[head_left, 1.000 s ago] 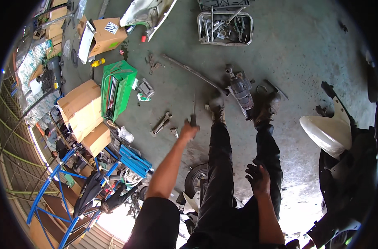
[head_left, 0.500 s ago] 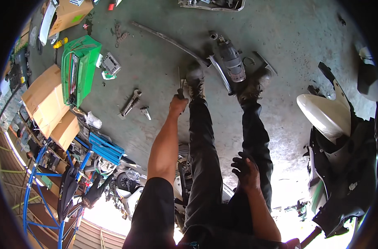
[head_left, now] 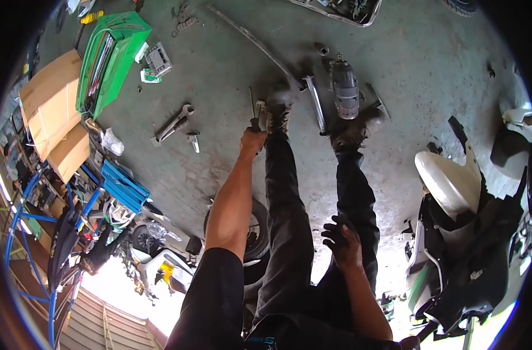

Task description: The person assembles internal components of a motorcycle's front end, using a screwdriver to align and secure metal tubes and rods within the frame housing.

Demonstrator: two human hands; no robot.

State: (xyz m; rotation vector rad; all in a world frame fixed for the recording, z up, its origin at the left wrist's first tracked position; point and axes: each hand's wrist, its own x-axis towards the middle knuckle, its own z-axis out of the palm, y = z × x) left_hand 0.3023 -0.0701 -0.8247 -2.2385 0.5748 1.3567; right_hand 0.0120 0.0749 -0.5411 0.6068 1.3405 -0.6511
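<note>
Left hand (head_left: pixel 253 142): fingers closed round a thin, screwdriver-like tool (head_left: pixel 255 124) | tool's long axis: shaft pointing forward from those fingers, beside the left boot (head_left: pixel 279 96) | right hand (head_left: pixel 346 246): farther off, behind and right, fingers loosely spread, nothing I can see in them | wrench (head_left: pixel 173 123): on the floor (head_left: pixel 219 76), left of the left fingers

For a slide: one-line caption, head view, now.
Left hand holding a dark-handled screwdriver, right hand loosely curled, a wrench lying on the workshop floor.
</note>
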